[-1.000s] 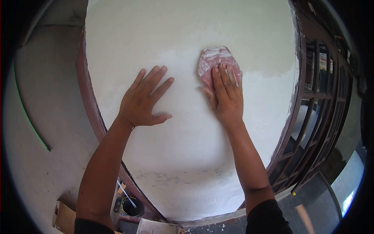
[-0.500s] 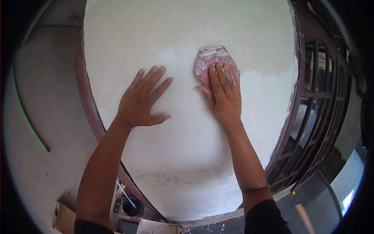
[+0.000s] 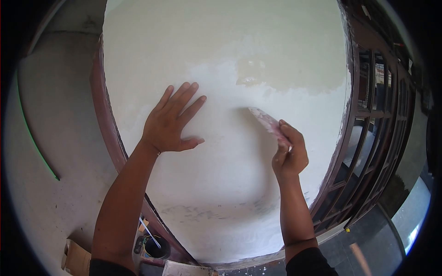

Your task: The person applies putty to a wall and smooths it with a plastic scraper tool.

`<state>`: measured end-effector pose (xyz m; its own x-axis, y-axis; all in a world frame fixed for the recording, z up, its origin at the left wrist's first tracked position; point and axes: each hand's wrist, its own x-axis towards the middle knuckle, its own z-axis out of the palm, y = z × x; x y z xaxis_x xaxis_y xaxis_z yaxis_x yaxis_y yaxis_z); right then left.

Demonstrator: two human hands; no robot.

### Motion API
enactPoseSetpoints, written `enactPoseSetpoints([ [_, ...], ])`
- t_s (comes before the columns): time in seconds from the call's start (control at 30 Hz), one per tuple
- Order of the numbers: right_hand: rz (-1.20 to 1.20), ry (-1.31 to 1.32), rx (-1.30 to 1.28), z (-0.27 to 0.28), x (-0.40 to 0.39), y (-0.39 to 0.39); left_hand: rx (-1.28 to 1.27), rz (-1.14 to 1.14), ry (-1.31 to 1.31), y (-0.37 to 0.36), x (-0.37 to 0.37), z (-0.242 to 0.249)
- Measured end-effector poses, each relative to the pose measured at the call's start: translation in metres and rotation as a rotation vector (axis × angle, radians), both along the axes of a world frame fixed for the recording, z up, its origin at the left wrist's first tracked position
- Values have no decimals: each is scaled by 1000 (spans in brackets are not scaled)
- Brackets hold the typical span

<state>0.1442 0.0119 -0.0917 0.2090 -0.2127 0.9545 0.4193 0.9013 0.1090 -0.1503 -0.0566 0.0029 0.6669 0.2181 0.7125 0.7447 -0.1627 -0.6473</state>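
Note:
A wall panel point(image 3: 216, 175) fills the middle of the head view, white below and greyish-green higher up. My left hand point(image 3: 172, 117) lies flat on it with fingers spread, holding nothing. Pinched between the thumb and fingers of my right hand point(image 3: 291, 149) is a pink putty spreader point(image 3: 267, 123), smeared with white putty and turned nearly edge-on. Its tip points up and left, close to the wall; whether it touches cannot be made out. A wet-looking patch point(image 3: 251, 70) shows on the wall above it.
Dark wooden window frames point(image 3: 363, 138) with glass run along the right. At lower left are a black bucket point(image 3: 156, 247) with a pale stick in it, and a cardboard box point(image 3: 76, 257). A green cord point(image 3: 33, 135) hangs on the left wall. Dark floor tiles point(image 3: 340, 246) lie below right.
My right hand has moved down and slightly right, tilting the putty spreader from flat against the wall to edge-on. The wet-looking patch is uncovered. My left hand has hardly moved.

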Motion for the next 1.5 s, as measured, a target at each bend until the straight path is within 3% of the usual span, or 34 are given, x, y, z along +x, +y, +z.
enactPoseSetpoints([
  [0.07, 381, 281, -209, 18, -11, -17, -7, 6, -5, 0, 0, 0],
  [0.13, 730, 260, -340, 40, -8, -16, -14, 12, -12, -1, 0, 0],
  [0.37, 944, 378, -544, 98, -36, -24, -28, 6, -28, -3, 2, 1],
  [0.4, 947, 378, -546, 97, -36, -22, -35, 8, -32, -3, 2, 1],
  [0.47, 690, 351, -610, 92, -34, -15, -37, 10, -32, -4, 3, 0],
  [0.7, 826, 503, -486, 44, -7, 0, -42, 5, -41, -4, 3, 1],
  [0.83, 934, 383, -448, 66, -21, -8, -25, -8, -31, -1, 1, 0],
  [0.93, 886, 264, -476, 89, -36, -7, -10, -21, -22, -1, 1, 0],
  [0.97, 733, 266, -559, 94, -38, -17, -14, -9, -21, -2, 2, 0],
  [1.07, 647, 325, -593, 80, -31, -7, -19, -6, -20, -2, 1, 0],
  [1.23, 796, 466, -546, 50, -7, 0, -27, 9, -33, -2, 1, 0],
  [1.33, 905, 352, -484, 67, -22, -10, -27, -4, -39, -2, 1, 0],
  [1.5, 725, 298, -587, 75, -37, -7, -43, 2, -41, -4, 2, 0],
])
